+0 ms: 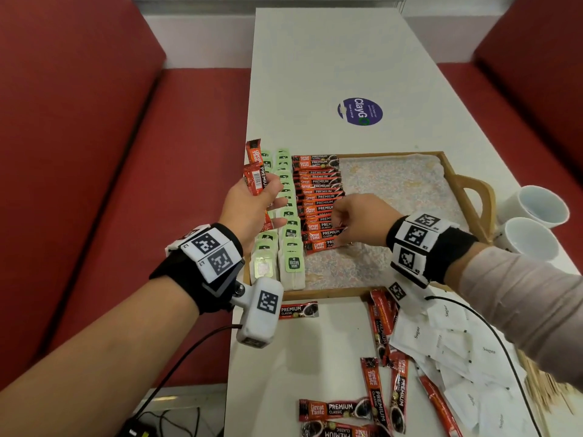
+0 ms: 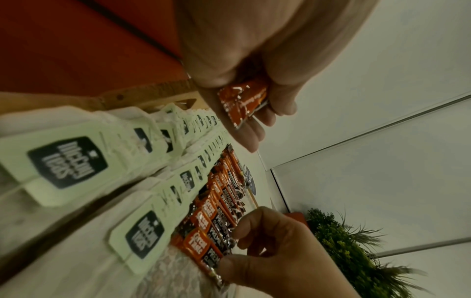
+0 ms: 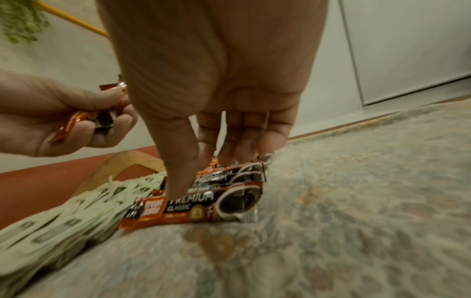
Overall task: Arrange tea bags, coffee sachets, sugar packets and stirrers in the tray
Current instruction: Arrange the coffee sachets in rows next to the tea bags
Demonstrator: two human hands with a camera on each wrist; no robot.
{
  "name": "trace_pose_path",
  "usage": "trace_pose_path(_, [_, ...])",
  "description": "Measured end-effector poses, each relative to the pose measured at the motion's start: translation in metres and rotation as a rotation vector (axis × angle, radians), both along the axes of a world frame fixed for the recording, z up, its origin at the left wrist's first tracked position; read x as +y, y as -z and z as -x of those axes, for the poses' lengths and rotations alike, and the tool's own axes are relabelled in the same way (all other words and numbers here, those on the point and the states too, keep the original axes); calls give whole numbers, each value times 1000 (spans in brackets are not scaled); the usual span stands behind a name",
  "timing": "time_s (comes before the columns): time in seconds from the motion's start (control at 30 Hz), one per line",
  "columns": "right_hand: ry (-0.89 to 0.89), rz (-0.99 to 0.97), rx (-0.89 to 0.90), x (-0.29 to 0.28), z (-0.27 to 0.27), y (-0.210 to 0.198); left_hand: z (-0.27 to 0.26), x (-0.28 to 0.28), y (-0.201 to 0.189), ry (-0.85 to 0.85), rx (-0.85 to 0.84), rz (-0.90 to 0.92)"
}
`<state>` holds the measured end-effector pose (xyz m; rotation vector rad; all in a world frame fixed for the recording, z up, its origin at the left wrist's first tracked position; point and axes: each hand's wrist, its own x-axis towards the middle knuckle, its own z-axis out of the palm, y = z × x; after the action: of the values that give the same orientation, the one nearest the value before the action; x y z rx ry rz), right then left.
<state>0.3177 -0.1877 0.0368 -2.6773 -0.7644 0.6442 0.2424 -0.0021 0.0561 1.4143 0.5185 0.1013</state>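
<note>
A wooden tray [image 1: 328, 293] with a floral liner holds two rows of green-tagged tea bags [image 1: 291, 263] and a row of red coffee sachets [image 1: 317, 184] beside them. My left hand [image 1: 255, 206] hovers over the tray's left edge and grips a few coffee sachets [image 1: 256, 171] upright. My right hand [image 1: 350, 222] reaches down onto the near end of the sachet row. Its thumb and fingers [image 3: 178, 177] pinch a sachet [image 3: 203, 203] lying there. The tray's right half shows only bare liner.
Loose coffee sachets [image 1: 378, 329], white sugar packets [image 1: 441, 348] and wooden stirrers [image 1: 542, 383] lie on the white table in front of the tray. Two white cups [image 1: 539, 206] stand to the tray's right. Red bench seats [image 1: 126, 184] flank the table.
</note>
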Motion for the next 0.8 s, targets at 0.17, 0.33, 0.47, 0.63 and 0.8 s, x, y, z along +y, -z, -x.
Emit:
trace_pose_path(0.17, [-72, 57, -37, 9, 7, 4, -3, 2, 1, 137, 63, -166])
trace_pose_path(0.33, [-35, 16, 4, 9, 4, 3, -16, 5, -5, 456, 152, -670])
trace_pose_path(0.47, [91, -45, -50, -3, -11, -3, -28, -6, -8, 590, 185, -913])
trace_pose_path(0.63, [38, 88, -74, -15, -18, 2, -36, -26, -2, 664, 264, -1061])
trace_pose_path(0.8, [22, 113, -71, -14, -16, 5, -32, -46, 10, 752, 362, -1115])
